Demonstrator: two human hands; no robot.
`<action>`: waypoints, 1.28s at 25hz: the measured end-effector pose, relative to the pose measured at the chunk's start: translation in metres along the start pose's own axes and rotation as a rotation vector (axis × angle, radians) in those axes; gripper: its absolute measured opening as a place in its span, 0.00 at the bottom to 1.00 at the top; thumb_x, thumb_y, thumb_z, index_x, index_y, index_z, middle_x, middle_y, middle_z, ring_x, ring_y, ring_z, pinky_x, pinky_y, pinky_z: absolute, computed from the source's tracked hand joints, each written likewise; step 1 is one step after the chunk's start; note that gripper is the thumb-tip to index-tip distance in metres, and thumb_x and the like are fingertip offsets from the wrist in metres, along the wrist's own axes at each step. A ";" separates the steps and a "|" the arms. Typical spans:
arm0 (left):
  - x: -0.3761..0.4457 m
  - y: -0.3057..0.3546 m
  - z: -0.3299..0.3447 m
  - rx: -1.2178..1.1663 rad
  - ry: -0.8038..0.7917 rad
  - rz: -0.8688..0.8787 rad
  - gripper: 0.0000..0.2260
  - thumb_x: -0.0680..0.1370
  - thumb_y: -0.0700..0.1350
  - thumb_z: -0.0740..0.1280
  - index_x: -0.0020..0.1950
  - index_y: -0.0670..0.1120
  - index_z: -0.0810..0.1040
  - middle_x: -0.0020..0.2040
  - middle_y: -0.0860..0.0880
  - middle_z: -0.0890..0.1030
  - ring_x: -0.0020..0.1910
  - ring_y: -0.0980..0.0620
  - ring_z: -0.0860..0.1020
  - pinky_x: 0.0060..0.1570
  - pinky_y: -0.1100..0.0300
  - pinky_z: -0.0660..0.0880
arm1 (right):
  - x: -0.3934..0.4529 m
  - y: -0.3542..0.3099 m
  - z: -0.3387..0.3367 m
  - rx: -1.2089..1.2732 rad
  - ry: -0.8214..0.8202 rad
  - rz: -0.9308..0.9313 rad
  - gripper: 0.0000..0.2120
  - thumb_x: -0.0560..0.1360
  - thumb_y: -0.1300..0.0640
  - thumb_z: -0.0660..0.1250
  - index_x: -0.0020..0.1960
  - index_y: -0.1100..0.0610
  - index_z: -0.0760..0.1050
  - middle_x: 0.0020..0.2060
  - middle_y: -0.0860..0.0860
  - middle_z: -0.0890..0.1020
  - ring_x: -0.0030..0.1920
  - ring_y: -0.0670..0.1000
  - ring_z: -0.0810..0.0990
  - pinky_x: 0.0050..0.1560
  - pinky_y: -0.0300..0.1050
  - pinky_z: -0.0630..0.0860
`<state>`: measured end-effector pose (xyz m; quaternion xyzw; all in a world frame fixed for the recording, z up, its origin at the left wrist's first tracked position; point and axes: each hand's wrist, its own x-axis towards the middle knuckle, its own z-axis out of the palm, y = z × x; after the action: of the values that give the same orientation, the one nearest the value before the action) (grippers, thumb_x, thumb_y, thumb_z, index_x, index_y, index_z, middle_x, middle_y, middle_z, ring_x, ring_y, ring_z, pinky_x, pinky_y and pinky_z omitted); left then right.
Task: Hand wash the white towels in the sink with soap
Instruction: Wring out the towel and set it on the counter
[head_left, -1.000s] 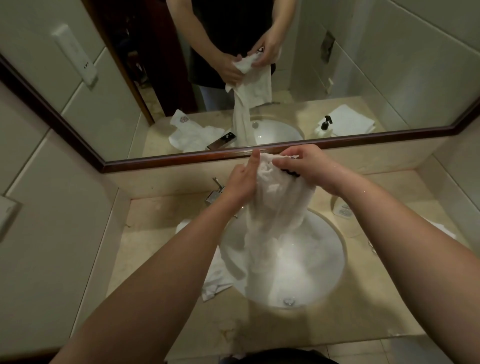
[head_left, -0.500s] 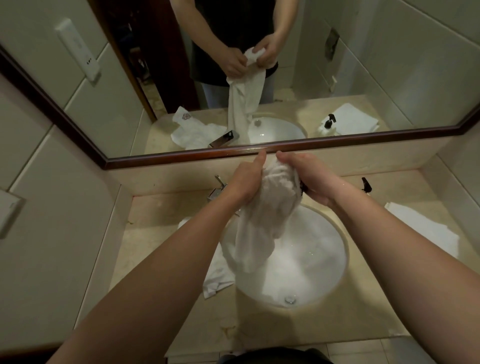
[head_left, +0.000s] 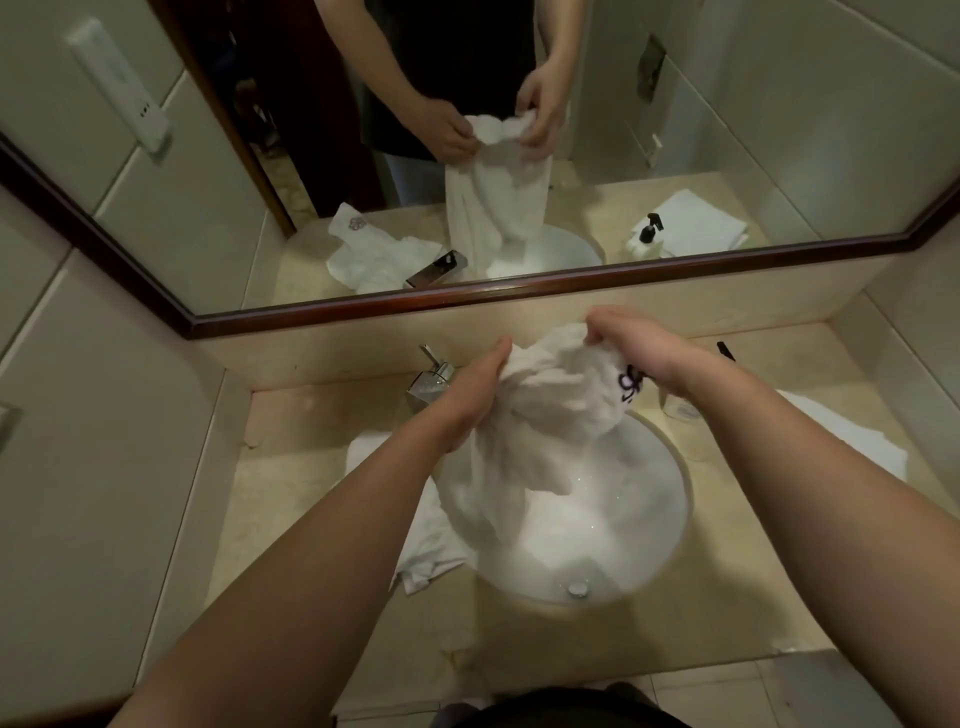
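A wet white towel (head_left: 550, 415) with a dark embroidered logo hangs bunched over the round white sink (head_left: 660, 525). My left hand (head_left: 475, 392) grips its left side and my right hand (head_left: 639, 348) grips its top right edge, both above the basin. The towel's lower end trails down into the sink, where foamy water lies around the drain (head_left: 577, 588). A second white towel (head_left: 426, 545) lies crumpled on the counter left of the sink, partly under my left forearm.
A chrome faucet (head_left: 431, 384) stands behind the sink at the left. A folded white towel (head_left: 852, 441) lies on the counter at the right, and a soap bottle (head_left: 680, 408) with a black pump top (head_left: 725, 351) stands near my right wrist. A mirror (head_left: 727, 130) spans the wall.
My hands have drawn apart, spreading the bunched top of the towel wider. The dark logo near my right hand has come into view.
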<state>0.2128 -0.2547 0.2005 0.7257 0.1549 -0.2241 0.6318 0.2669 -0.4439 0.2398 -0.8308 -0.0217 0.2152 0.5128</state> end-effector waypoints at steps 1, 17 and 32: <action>-0.002 0.006 0.001 -0.014 0.018 0.007 0.24 0.84 0.61 0.51 0.62 0.47 0.79 0.56 0.48 0.83 0.56 0.50 0.80 0.58 0.56 0.75 | 0.000 0.005 0.000 0.012 -0.072 -0.011 0.13 0.78 0.49 0.60 0.50 0.56 0.79 0.45 0.49 0.80 0.47 0.54 0.78 0.49 0.47 0.72; -0.005 0.022 -0.008 0.133 -0.095 0.035 0.37 0.77 0.72 0.40 0.62 0.52 0.79 0.57 0.50 0.82 0.61 0.50 0.79 0.67 0.52 0.71 | -0.010 -0.001 0.034 0.170 -0.179 -0.131 0.15 0.76 0.52 0.70 0.52 0.64 0.82 0.46 0.60 0.86 0.48 0.60 0.85 0.52 0.55 0.80; 0.009 0.030 0.006 0.118 0.109 -0.052 0.51 0.69 0.79 0.39 0.71 0.43 0.75 0.69 0.41 0.76 0.69 0.43 0.72 0.74 0.45 0.64 | -0.002 0.031 -0.004 0.029 -0.026 -0.184 0.11 0.77 0.50 0.66 0.57 0.50 0.79 0.49 0.48 0.83 0.50 0.49 0.81 0.47 0.34 0.75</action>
<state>0.2346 -0.2654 0.2206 0.7685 0.1945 -0.2094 0.5725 0.2611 -0.4623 0.2148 -0.8150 -0.1017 0.1782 0.5419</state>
